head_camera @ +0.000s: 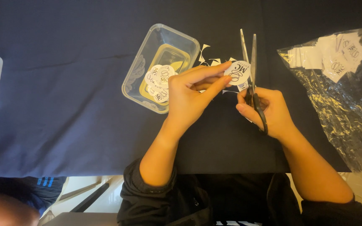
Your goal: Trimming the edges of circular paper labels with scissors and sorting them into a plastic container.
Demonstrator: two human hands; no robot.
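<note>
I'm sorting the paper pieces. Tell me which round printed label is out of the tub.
The round label pinched in the left hand, beside the scissors in the right hand. The other round ones lie in the clear plastic tub.

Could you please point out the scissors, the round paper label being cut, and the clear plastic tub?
Black-handled metal scissors (248,54), head view, on the blades.
Round white paper label (236,73), head view, its printed centre.
Clear rectangular plastic tub (177,34), head view, its far rim.
</note>
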